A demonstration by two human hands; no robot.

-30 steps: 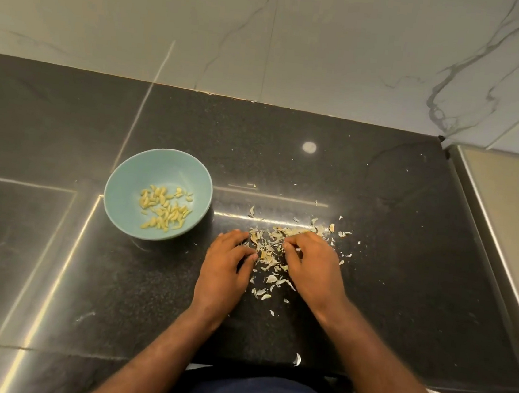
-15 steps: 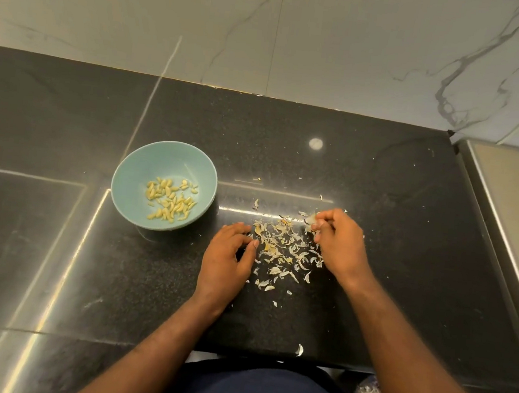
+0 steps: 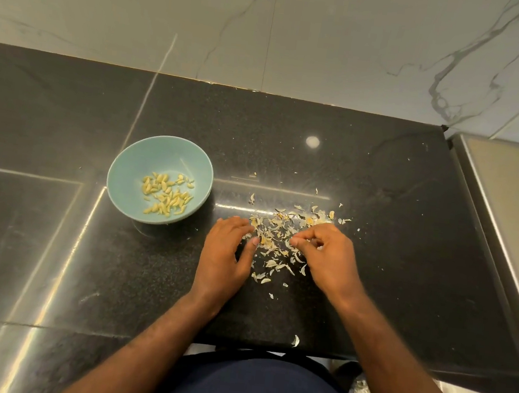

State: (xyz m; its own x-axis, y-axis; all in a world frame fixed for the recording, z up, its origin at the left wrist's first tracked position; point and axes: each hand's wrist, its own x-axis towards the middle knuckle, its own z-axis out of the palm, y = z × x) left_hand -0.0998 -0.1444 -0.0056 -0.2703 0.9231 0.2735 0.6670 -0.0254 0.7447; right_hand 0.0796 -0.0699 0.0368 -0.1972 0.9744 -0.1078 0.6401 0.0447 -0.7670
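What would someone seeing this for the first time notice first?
Probably the scatter of pale husk scraps at the centre of the black counter, with the left hand lying flat at its left edge and the right hand curled over its right side. Next, the pale blue bowl further left, holding yellowish seeds.

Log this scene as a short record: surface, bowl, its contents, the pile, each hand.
surface: dark stone counter, marble wall behind
bowl: pale blue, upright, left of both hands
contents: yellowish seeds, a thin scatter on the bottom
pile: husks strewn on the counter between the hands
stray husk: alone near the front edge
left hand: fingers relaxed, tips at the pile's left edge
right hand: fingers curled, seemingly pinching husks
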